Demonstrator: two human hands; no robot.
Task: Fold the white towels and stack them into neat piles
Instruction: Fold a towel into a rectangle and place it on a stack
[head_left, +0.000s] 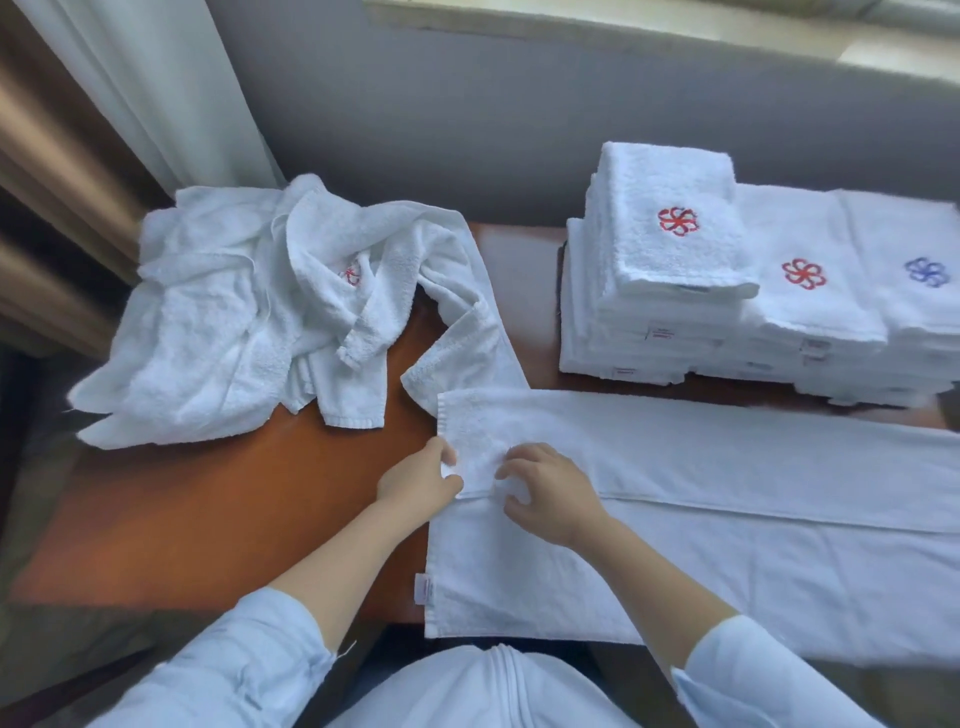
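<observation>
The long towel (727, 519) lay flat in front of me, its far third already turned over so that a hemmed edge ran along its middle. My left hand (421, 480) pinched that flap at the towel's left end, and my right hand (550, 493), just beside it, had its fingers curled into the terry, bunching a little of it. I judged the cloth soft, limp and light, unable to hold a line by itself, so it was best taken at the hems and corners and smoothed flat. A care label (423, 590) stuck out of the towel's near left edge. Left of and beyond the towel sat the heap of unfolded towels (234, 312); directly beyond it stood the stacks of folded towels (675, 291), all on the wooden table (208, 493).
</observation>
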